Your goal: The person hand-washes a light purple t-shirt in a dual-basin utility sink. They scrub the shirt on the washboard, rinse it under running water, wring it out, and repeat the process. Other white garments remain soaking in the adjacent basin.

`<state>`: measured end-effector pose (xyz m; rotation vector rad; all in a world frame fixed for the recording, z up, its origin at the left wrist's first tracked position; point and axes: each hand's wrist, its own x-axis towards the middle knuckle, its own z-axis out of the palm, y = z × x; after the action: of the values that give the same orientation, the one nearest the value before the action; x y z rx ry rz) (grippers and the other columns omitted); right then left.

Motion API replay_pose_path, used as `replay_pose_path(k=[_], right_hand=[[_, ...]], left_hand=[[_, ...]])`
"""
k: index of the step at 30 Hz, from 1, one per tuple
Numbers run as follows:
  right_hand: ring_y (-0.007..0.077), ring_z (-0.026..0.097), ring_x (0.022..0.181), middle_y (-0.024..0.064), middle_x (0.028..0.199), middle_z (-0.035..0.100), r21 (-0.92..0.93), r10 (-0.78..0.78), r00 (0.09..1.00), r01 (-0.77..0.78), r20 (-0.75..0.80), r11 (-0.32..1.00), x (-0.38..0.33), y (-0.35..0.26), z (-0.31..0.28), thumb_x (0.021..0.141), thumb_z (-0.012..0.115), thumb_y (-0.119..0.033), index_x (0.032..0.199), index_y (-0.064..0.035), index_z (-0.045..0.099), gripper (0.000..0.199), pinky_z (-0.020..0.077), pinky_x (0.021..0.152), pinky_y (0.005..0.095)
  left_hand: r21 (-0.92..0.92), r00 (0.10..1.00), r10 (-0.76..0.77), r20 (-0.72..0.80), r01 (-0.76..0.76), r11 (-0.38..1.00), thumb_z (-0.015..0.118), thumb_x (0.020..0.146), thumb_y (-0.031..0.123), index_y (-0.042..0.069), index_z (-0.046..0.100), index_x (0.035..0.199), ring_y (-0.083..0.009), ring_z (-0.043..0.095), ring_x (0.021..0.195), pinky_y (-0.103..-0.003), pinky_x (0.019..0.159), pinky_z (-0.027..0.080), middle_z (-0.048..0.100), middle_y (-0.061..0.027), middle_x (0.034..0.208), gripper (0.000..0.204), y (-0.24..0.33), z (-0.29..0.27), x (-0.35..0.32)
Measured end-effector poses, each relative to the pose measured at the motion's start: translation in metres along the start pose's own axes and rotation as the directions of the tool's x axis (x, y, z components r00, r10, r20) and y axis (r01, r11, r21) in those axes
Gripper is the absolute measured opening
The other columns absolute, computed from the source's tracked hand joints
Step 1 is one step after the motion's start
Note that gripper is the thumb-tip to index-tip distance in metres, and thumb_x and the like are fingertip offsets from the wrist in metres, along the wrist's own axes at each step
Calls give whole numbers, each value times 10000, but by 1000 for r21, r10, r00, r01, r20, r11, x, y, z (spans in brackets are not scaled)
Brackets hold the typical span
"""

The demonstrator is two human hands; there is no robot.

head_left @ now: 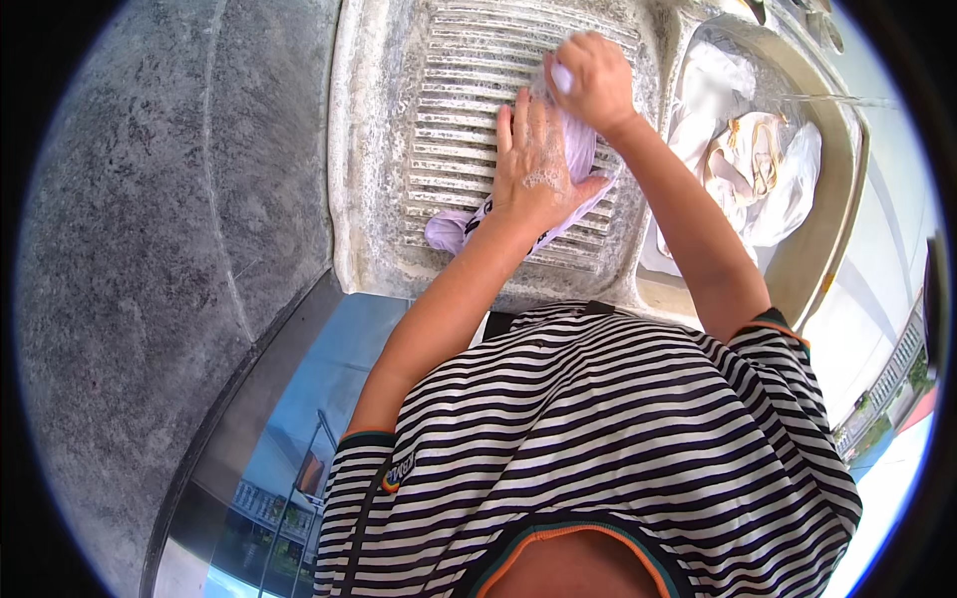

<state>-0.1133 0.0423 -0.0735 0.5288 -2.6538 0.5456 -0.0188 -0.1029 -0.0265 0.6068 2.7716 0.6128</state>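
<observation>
On the ridged washboard (469, 95) lies a wet lavender garment (579, 149) with dark markings, bunched along a slanting line. My left hand (535, 164) presses flat on it, fingers stretched out and slightly apart, with suds on its back. Above the garment's far end, my right hand (595, 80) is closed around a small, smooth, pale lavender bar of soap (562, 78). Only the rounded end of the bar shows past the fingers. Part of the garment is hidden under my left hand and wrist.
Right of the washboard is a basin (842, 189) holding water and several white garments (718, 85), one with tan trim. A thin stream of water (847, 101) runs in at its far side. A grey stone counter (169, 199) borders the washboard on the left.
</observation>
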Motion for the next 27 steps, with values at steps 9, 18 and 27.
replay_pose_path(k=[9,18,27], right_hand=[[283,652,805,106,760,671,306,275,923,-353,271,884,8,-31,-45,840,737,-456,749,-72,686,397,527,767,405],[242,558,637,90,706,608,139,337,937,-348,95,927,36,2,7,919,668,-360,756,-47,629,355,480,653,319],[272,562,765,76,754,589,363,9,998,-29,58,931,-67,-65,-114,775,788,-336,722,-75,621,314,457,724,406]], left_hand=[[42,1000,18,-15,-17,999,610,806,718,-95,251,1508,-416,64,1510,-512,1231,27,183,-288,1588,1132,1,15,-15],[65,1000,7,8,-8,998,672,767,690,-165,277,1465,-439,68,1502,-569,1208,40,184,-324,1572,1172,32,13,-38],[208,999,-51,-5,50,977,617,810,673,-127,253,1491,-408,27,1519,-546,1212,33,148,-294,1597,1112,31,20,-41]])
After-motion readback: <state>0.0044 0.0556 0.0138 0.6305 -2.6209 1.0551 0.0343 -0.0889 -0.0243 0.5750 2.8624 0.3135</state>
